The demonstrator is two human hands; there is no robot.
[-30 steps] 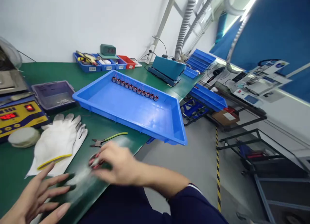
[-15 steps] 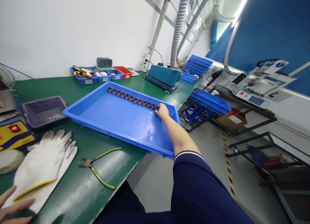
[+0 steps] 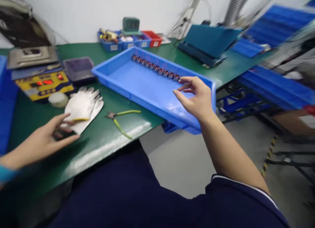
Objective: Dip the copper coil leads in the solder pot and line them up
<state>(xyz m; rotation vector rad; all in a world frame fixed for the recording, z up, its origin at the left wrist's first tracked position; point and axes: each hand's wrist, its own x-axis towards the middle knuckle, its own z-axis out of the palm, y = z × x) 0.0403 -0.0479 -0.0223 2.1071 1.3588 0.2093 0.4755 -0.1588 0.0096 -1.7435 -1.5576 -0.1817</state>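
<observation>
A large blue tray (image 3: 145,93) lies on the green table and reaches past its front edge. Along the tray's back wall stands a row of small motor-like parts (image 3: 156,68) with thin red wires. My right hand (image 3: 194,95) hovers over the tray's right part, thumb and fingers apart, nothing between them. On the left, my left hand (image 3: 55,134) is spread above the table beside white gloves (image 3: 80,106), holding nothing. Green-handled cutters (image 3: 120,118) lie open between the gloves and the tray.
Behind the gloves stand a yellow device (image 3: 44,85) with a red display, a round pale lid-like object (image 3: 58,100) and a dark bin (image 3: 78,68). Small tool boxes (image 3: 113,46) line the wall. A teal case (image 3: 209,42) sits behind the tray; more blue trays (image 3: 278,86) are at right.
My right hand has let go of the end part in the row and lifted toward me. My left hand has come further into view. The camera view has turned left and down.
</observation>
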